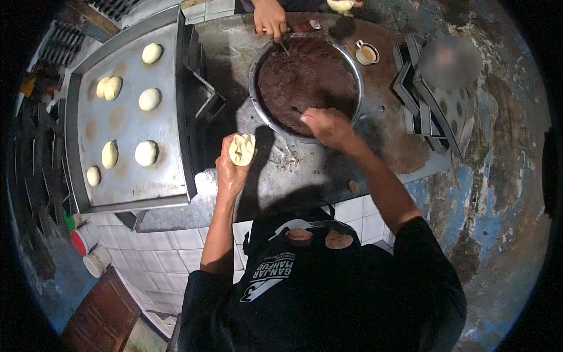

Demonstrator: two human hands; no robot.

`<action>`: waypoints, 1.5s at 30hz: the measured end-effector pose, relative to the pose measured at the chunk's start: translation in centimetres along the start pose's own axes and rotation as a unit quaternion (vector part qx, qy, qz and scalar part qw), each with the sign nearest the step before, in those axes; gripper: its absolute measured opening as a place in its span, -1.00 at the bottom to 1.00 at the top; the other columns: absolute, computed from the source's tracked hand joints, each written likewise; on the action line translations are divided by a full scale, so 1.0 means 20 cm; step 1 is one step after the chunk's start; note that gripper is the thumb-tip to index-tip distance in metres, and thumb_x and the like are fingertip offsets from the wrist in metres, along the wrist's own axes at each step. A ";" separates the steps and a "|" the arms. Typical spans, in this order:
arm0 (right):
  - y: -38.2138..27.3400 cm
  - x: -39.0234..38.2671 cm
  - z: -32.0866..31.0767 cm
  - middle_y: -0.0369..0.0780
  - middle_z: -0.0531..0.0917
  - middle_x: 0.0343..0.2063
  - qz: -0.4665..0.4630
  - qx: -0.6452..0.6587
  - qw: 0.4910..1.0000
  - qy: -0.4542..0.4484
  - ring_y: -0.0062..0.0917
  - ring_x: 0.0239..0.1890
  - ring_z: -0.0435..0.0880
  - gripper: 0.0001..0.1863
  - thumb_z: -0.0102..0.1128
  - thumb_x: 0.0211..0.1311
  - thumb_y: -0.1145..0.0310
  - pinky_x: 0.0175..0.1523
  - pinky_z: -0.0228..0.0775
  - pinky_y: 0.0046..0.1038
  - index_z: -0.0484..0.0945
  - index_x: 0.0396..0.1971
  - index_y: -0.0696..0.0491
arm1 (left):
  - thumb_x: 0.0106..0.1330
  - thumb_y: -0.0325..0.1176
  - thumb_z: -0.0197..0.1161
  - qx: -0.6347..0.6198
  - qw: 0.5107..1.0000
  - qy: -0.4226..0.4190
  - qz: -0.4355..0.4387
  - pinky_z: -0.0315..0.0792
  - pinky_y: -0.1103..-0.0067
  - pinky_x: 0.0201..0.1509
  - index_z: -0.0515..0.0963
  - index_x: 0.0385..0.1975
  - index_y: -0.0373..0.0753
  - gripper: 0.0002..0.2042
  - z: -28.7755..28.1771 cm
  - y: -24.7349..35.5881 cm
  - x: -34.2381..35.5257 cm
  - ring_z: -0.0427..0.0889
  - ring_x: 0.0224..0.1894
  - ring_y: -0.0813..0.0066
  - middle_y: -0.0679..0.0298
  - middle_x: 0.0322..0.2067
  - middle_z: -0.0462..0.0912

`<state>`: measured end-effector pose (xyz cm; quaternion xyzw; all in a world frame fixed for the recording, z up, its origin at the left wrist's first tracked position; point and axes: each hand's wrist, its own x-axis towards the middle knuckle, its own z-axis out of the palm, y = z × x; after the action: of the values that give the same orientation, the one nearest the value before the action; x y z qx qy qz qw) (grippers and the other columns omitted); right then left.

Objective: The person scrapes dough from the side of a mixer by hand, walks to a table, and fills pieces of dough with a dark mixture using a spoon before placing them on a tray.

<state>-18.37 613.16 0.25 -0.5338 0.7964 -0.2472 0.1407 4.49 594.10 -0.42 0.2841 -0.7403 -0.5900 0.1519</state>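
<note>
My left hand (230,167) is closed around a piece of pale yellow dough (242,149), its hollowed, creased face turned up. It is held just off the near left side of a wide metal basin (254,100). Dark brown crumbly filling (308,79) fills this basin. Over the basin's near right part, my right hand (329,127) has its fingers closed. A thin dark tip (296,110) shows beside those fingers; what they hold is mostly hidden.
At left, a large metal tray (132,126) carries several dough balls (150,100). A co-worker's hand (270,20) holds a thin tool at the basin's far rim; another hand with dough is farther right. A cup (368,54) stands right of the basin, near stacked metal trays (431,111).
</note>
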 end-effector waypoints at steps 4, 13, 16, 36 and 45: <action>-0.16 0.14 0.08 0.01 0.71 -0.33 0.243 0.006 0.966 -0.093 0.00 -0.21 0.70 -0.72 -0.01 0.40 0.20 -0.08 0.52 -0.12 0.62 -0.18 0.04 | 0.17 -0.47 0.46 -0.019 1.000 -0.018 0.002 0.48 0.57 0.09 0.49 0.03 -0.23 -0.57 -0.01 -0.04 0.08 0.63 -0.04 0.53 0.25 -0.09 0.67; 0.04 0.19 0.24 -0.05 0.70 -0.26 0.139 -0.016 0.969 -0.206 -0.12 -0.12 0.71 -0.77 0.01 0.35 0.32 -0.06 0.55 -0.12 0.60 -0.24 0.13 | 0.07 -0.51 0.50 0.030 0.998 0.012 0.054 0.48 0.46 0.06 0.52 -0.04 -0.30 -0.57 0.03 -0.13 0.18 0.60 -0.02 0.29 0.11 -0.06 0.59; 0.07 0.15 0.08 -0.25 0.59 -0.49 0.116 0.186 0.960 -0.174 -0.45 -0.43 0.54 -0.73 0.05 0.41 0.24 -0.32 0.39 -0.39 0.60 -0.16 0.13 | 0.08 -0.49 0.51 0.028 0.997 0.032 0.071 0.49 0.47 0.04 0.52 -0.02 -0.28 -0.56 0.06 -0.06 0.22 0.63 -0.05 0.31 0.10 -0.10 0.61; -0.04 -0.63 0.04 -0.14 0.70 -0.12 0.231 0.177 0.921 0.260 -0.42 -0.09 0.68 -0.43 0.35 0.24 0.35 0.04 0.52 -0.42 0.42 0.23 0.17 | -0.01 -0.75 0.23 -0.220 0.960 -0.174 -0.005 0.38 0.57 0.13 0.21 0.21 -0.13 -0.29 0.70 0.20 -0.05 0.47 0.02 0.49 0.34 -0.06 0.45; -0.39 -1.09 -0.18 -0.15 0.66 0.02 -0.012 0.039 0.960 0.277 -0.37 0.07 0.64 -0.47 -0.03 0.30 0.57 0.18 0.44 -0.35 0.33 0.30 0.07 | 0.14 -0.53 0.45 -0.255 0.952 -0.167 -0.009 0.47 0.65 -0.30 0.30 0.11 -0.25 -0.44 0.89 0.45 -0.67 0.54 -0.26 0.60 0.31 -0.23 0.52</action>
<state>-5.58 631.63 6.59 -0.4479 0.7874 -0.4182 -0.0673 2.92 617.45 5.18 0.1396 -0.5774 -0.7996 0.0879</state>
